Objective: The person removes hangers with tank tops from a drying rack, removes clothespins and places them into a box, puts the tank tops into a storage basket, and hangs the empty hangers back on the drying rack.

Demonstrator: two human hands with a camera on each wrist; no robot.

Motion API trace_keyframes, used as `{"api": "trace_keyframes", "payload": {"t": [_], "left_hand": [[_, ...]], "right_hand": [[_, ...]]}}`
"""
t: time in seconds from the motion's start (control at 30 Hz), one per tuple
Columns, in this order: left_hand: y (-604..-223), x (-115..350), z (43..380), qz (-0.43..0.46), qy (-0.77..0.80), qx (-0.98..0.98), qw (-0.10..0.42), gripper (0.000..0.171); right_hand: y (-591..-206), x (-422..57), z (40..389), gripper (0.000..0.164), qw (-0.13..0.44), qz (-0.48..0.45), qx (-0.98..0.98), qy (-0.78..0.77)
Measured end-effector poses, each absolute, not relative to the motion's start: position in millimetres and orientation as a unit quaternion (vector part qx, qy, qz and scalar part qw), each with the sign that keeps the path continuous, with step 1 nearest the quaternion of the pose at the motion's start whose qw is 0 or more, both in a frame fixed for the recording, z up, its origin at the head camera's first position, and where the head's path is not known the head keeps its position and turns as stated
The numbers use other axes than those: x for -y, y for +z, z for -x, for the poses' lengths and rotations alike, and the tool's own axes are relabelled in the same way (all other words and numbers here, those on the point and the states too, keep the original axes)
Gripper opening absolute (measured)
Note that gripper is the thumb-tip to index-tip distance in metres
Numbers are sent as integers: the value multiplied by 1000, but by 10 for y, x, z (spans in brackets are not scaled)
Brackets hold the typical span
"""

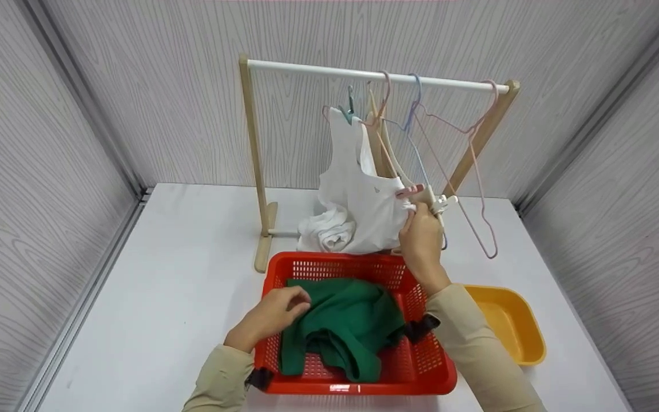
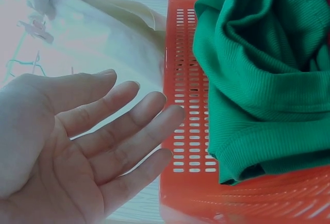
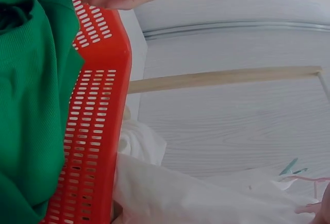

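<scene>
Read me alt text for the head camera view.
A person's right hand pinches a white garment in front of a clothes rack, below a pink clip. The left hand is near green cloth in a red basket; a yellow tray sits to the right.

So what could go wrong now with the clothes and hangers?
The right hand pinches the white top near the pink clip, so a hard tug might pop that clip loose. White cloth bunched close to the red basket might snag on its rim. The bare pink hanger on the far right might get bumped off the white rail by that hand.
</scene>
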State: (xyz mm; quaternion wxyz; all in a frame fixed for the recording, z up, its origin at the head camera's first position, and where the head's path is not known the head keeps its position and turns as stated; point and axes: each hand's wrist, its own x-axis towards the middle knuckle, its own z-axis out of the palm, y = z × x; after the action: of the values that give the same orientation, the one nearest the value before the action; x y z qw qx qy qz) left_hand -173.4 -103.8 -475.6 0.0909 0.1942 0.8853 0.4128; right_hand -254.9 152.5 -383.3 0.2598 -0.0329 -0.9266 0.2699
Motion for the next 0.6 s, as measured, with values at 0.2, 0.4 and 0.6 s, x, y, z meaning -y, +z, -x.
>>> {"api": "trace_keyframes", "payload": {"t": [0.2,0.4,0.6], "left_hand": [[-4756,1049,1734,-199,410,-886,88,17],[-4745,1050,1733,-201,411,-884,91,18],[-4732,1049,1730,-201,410,-885,95,19]], "right_hand": [[-3892,-1554,2579,22,270,26,922,275],[-3940,-1580,2572,20,299,-3,912,281],[-3968,-1594,2547,19,329,-23,897,295]]}}
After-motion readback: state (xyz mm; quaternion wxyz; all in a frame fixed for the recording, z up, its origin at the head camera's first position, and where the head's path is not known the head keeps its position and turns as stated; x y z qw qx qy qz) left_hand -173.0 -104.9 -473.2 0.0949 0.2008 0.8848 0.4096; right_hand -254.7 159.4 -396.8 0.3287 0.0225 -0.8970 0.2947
